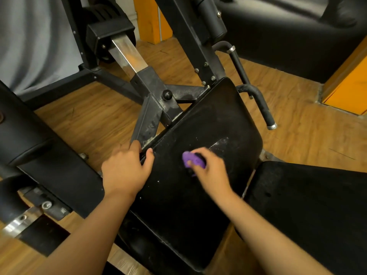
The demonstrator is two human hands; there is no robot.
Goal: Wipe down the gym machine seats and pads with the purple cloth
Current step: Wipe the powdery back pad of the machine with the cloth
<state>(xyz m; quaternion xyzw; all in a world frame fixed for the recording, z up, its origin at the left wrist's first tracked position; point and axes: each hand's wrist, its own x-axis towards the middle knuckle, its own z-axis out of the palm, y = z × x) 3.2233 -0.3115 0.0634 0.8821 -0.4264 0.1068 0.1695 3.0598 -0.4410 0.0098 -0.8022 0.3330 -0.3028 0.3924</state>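
Note:
A black padded seat [210, 120] of a gym machine fills the middle of the view, dusty with pale specks. My right hand [210, 167] is closed around a bunched purple cloth [191, 160] and presses it onto the seat's middle. A damp streak [219, 143] shows just beyond the cloth. My left hand [127, 167] grips the seat's left edge, thumb on top and fingers curled around the side. Another black pad [309, 205] lies to the right of the seat.
The machine's black steel frame [153, 108] and a chrome post [127, 56] rise behind the seat. Two foam-covered handles [262, 108] stick out at the right. A black arm pad [25, 139] stands at left. The floor [95, 116] is wood; a black sofa [288, 36] sits far right.

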